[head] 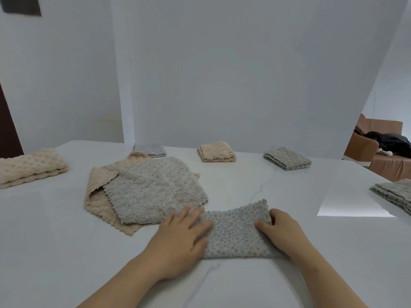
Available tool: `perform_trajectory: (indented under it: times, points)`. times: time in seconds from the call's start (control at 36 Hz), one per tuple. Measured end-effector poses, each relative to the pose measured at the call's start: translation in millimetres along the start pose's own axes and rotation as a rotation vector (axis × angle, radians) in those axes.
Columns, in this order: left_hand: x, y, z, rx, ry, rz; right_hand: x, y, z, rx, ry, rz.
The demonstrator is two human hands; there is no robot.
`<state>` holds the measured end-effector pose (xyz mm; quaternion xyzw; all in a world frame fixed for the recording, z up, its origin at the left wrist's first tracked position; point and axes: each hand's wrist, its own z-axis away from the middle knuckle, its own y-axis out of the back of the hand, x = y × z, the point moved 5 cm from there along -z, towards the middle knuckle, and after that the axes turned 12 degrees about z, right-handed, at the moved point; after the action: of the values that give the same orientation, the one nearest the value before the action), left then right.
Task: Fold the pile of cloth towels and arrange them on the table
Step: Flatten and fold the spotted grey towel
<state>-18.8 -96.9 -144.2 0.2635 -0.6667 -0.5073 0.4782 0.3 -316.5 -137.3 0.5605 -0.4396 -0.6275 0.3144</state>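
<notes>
Head: L grip [184, 237] flat on grey towel [238, 234] left end; R grip [282, 230] pinches right edge.

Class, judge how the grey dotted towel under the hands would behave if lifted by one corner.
Probably floppy: the grey dotted towel dips between the left hand and right hand. Likely light: thin, fluffy cloth. May slide easily on the glossy table.

On my remote feed, the left hand [182, 238] covers the left end of the dotted grey towel [238, 232], its fingers blurred. In the loose pile, a grey towel [153, 192] hides most of the beige towel [97, 196] beneath it. The left edge cuts off a folded beige towel [31, 167], and the right edge a grey stack [393, 194]. I cannot identify the dark shape [391, 143] on the far-right sofa [364, 147].
</notes>
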Motion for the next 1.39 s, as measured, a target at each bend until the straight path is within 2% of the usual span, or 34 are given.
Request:
perform_trajectory:
  times: [0.08,0.22,0.31,0.53,0.72,0.78,0.83,0.89,0.94,1.06,1.14,1.25,1.31,1.39]
  points:
    - [5,-13,1,-0.100,0.030,-0.027,4,4,5,0.053,-0.017,-0.078]
    - [14,-19,-5,-0.047,0.108,-0.033,7,11,14,-0.093,-0.038,-0.048]
    - [22,-23,-8,-0.037,0.148,-0.020,9,14,15,-0.105,-0.039,-0.031]
    - [28,-19,-3,0.008,0.077,0.015,22,20,6,0.101,-0.079,-0.318]
    - [29,-21,-7,-0.032,0.067,0.004,22,16,2,0.154,-0.096,-0.495]
    - [27,-19,-8,0.009,0.072,0.027,17,17,3,0.208,-0.076,-0.548]
    - [25,-9,-9,0.126,0.071,0.066,7,21,7,0.289,-0.032,-0.589]
    - [24,6,-7,0.312,0.062,0.208,-6,25,13,0.349,0.030,-0.631]
    - [17,20,-5,0.460,0.088,0.518,-21,27,20,0.379,0.093,-0.668]
    - [-2,20,-9,0.454,0.291,1.221,-52,20,32,0.362,0.221,-0.652]
    - [-7,19,-9,0.425,0.376,1.532,-70,11,39,0.320,0.310,-0.608]
    - [-8,18,-7,0.328,0.372,1.653,-85,0,48,0.269,0.432,-0.541]
    - [-7,18,-7,0.305,0.344,1.622,-89,-5,51,0.221,0.465,-0.522]
    - [-9,18,-7,0.360,0.314,1.491,-93,-11,55,0.089,0.505,-0.518]
